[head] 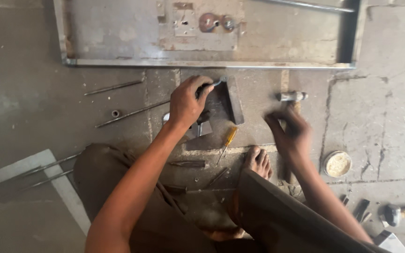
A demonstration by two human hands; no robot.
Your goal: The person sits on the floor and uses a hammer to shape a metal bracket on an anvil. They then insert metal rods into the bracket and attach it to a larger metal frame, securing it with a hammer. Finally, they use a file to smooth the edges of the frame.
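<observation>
Steel, stiff and likely heavy, the angled metal piece (230,100) is lying on the floor mid-scene — the left hand (187,103) is clamping a small tool at its near-left edge, the right hand (290,133) blurring, grip unclear.

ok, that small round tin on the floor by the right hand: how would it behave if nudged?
The round tin looks shallow and wide, so it would probably slide rather than tip. It seems open, with pale contents, so a hard shove might spill some. It is likely light, and the rough concrete floor may snag it.
</observation>
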